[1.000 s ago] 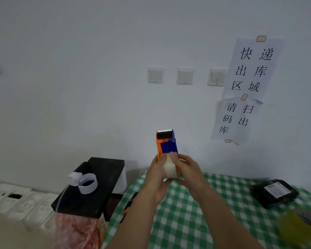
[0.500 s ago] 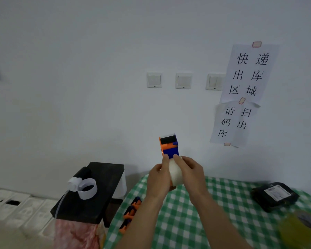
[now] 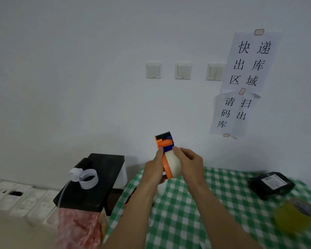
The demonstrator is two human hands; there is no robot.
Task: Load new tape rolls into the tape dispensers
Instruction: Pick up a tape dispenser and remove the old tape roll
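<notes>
head | step, likely: seating pale tape roll (image 3: 172,165) on orange-and-blue plastic tape dispenser (image 3: 164,143), both above green-checked surface (image 3: 187,212) | left hand (image 3: 153,169) fingers grasp dispenser | right hand (image 3: 188,164) fingers wrap roll | next, likely: firm hold, thread tape end upward

On the checked worktop (image 3: 228,200) a free strip runs between the right forearm (image 3: 217,216) and the black parcel (image 3: 271,185) at the right edge. A yellowish tape roll (image 3: 293,219) blocks the lower right corner. Just beside the worktop's left edge a black box (image 3: 101,187) carrying 1 white paper ring (image 3: 89,178) stands in the way. Above it, the room before the wall (image 3: 79,87) is open.
</notes>
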